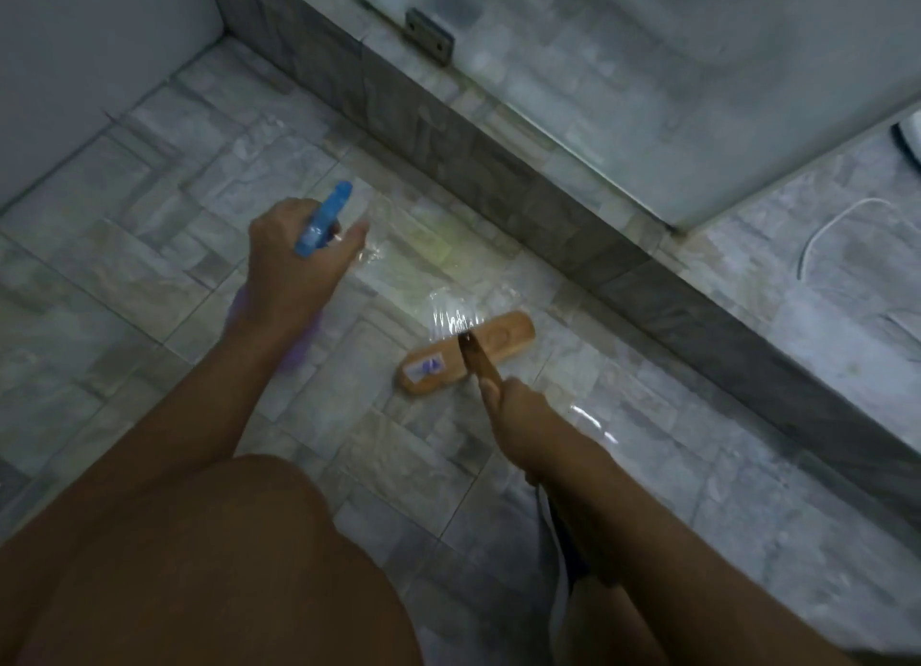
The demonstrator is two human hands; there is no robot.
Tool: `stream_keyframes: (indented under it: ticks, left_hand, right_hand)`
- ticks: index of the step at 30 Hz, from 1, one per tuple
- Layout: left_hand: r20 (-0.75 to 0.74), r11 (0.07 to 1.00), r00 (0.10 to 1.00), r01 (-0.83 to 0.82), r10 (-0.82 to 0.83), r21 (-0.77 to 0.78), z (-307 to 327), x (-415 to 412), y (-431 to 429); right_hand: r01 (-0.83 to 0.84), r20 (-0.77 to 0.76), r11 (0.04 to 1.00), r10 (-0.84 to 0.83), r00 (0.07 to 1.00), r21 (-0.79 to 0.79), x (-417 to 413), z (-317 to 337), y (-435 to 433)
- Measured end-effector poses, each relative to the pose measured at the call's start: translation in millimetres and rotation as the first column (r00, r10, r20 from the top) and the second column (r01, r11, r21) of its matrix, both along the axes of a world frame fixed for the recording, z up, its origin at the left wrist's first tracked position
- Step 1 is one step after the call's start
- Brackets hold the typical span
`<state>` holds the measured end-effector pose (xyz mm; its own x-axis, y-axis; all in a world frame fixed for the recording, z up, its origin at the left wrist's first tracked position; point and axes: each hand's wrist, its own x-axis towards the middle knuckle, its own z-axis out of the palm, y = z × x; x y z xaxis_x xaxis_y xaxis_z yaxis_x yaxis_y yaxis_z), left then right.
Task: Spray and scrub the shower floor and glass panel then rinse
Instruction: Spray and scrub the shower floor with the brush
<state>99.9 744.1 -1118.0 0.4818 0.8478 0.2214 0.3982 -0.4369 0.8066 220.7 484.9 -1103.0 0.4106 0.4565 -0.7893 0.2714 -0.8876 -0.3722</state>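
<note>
The scrub brush point(466, 351) lies at the centre of the frame on the wet shower floor point(124, 267), in a shiny puddle just below the tiled curb point(498, 167). Its wooden head is a stiff, light block, and the bristles are hidden underneath. The head's long axis runs from lower left to upper right, roughly parallel to the curb. The handle point(481, 361) leaves the middle of the head and slants down and right, across that axis. The right hand point(518, 416) is wrapped round the handle low down near the head. That is probably the best place to hold it, since pressure goes straight into the bristles. The wet wood may be slick, so it likely needs a firm grip.

The left hand point(294, 267), left of centre, grips the spray bottle point(321, 222) at the neck. The blue trigger head sticks out above the knuckles and the purple body hangs below the wrist. The bottle is light plastic, easy to hold in one hand, and would give a little if squeezed. The nozzle points toward the upper right of the frame, at the wet patch by the curb. Blur makes it unclear whether a finger is on the trigger.

The glass panel point(697, 92) stands on the curb at upper right, well apart from both tools.
</note>
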Motion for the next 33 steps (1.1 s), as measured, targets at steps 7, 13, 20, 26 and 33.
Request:
stream_keyframes:
  ticks: [7, 13, 20, 26, 33]
  left_hand:
    - [0.089, 0.978, 0.982, -0.176, 0.167, 0.113, -3, -19, 15]
    - [0.122, 0.968, 0.968, -0.232, 0.221, 0.093, -3, -32, 18]
    - [0.088, 0.943, 0.947, -0.316, 0.309, 0.099, -2, -61, 46]
    - [0.033, 0.956, 0.974, -0.227, 0.225, 0.186, -11, -66, 54]
    - [-0.029, 0.975, 0.986, -0.16, 0.166, 0.155, 1, -62, 60]
  right_hand:
    - [0.008, 0.102, 0.997, -0.016, 0.995, 0.072, 27, -11, 100]
    - [-0.138, 0.128, 0.984, 0.123, 0.984, 0.114, 33, -20, 168]
    - [-0.165, 0.042, 0.986, 0.166, 0.985, -0.033, 32, 13, 23]
    - [-0.264, 0.159, 0.961, 0.249, 0.955, 0.082, 30, -17, 177]
    - [-0.302, 0.142, 0.944, 0.283, 0.948, 0.134, 21, -16, 189]
